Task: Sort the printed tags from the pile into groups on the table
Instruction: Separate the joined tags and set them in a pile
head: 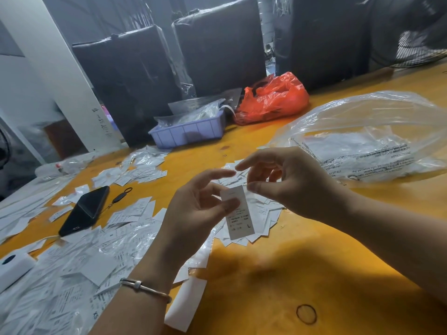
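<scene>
One printed tag sits pinched between the thumb and fingers of our left hand, held upright above the table, its lower end marked with a letter L. Our left thumb presses across the tag's upper half while the index finger stretches forward above it. Our right hand hovers just beside the tag's top edge, thumb and index finger apart and lightly curved, gripping nothing. We wear a silver bracelet on the left wrist.

Directly behind the held tag, under both hands, lies a fanned heap of tags on the orange surface. Left of the held tag, a wider scatter of tags and small clear sleeves covers the table, and a black phone rests on it with a lanyard trailing off its far end. Further left of the tag, at the frame edge, sits a white device. Right of the tag, beyond our right hand, a large clear plastic bag lies crumpled. Behind the tag, well apart, stand a lavender bin stuffed with clear packets and a red plastic bag. Near our right forearm, in front of the tag, a rubber band lies flat.
</scene>
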Tool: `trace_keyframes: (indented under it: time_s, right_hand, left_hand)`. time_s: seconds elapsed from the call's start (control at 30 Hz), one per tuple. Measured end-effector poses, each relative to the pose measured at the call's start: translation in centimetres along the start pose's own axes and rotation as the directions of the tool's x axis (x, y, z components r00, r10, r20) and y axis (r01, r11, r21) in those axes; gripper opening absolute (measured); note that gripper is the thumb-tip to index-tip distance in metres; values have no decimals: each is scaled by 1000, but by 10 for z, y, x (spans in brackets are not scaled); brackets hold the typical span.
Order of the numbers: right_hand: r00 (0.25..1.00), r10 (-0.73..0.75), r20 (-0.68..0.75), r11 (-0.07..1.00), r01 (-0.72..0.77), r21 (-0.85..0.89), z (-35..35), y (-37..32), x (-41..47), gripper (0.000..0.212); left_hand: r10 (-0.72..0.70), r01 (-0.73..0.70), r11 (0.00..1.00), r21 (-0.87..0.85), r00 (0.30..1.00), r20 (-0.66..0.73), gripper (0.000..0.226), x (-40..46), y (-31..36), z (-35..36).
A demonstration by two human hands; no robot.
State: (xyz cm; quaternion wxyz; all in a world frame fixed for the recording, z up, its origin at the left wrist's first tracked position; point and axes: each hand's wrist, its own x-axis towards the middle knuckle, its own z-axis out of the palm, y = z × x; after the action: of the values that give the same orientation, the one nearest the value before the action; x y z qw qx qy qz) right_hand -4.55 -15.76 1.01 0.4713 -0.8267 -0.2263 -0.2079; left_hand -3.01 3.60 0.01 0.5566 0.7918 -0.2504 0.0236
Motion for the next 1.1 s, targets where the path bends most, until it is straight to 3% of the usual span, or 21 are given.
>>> trace_keyframes:
  time_s: [0.1,0.23,0.4,0.67,0.77,0.87,0.97,1.1]
  right_hand:
    - [1000,3,-12,999,-3,33,-2,0,0,27]
    - [1000,-3,-4,1000,3,27,-1,1,0,27]
    - [998,5,55,1000,-5,-6,5,3,0,27]
    - [997,56,-58,991,-62,-116,-8,19,6,19]
    - [989,82,-121,965,-109,-237,-14,27,9,16]
    - [971,144,-189,880,-213,-424,-24,34,12,16]
    - [936,246,-251,747,-348,-566,-34,38,14,16]
    - [883,360,-301,572,-464,-677,-46,52,17,25]
  left_hand:
    - [32,-32,999,31,999,-9,13,0,2,2]
    - [31,-32,999,41,999,8,8,0,1,3]
    - [15,-14,997,74,1000,-19,28,0,0,-1]
    - [-98,128,972,198,983,-155,27,4,-8,-16]
    - [-181,239,912,334,964,-196,25,5,-11,-25]
    - [-246,337,784,522,940,-237,33,3,-15,-33]
    - [-304,423,726,542,904,-300,41,0,-17,-41]
    - [-301,479,623,619,876,-376,35,-1,-15,-45]
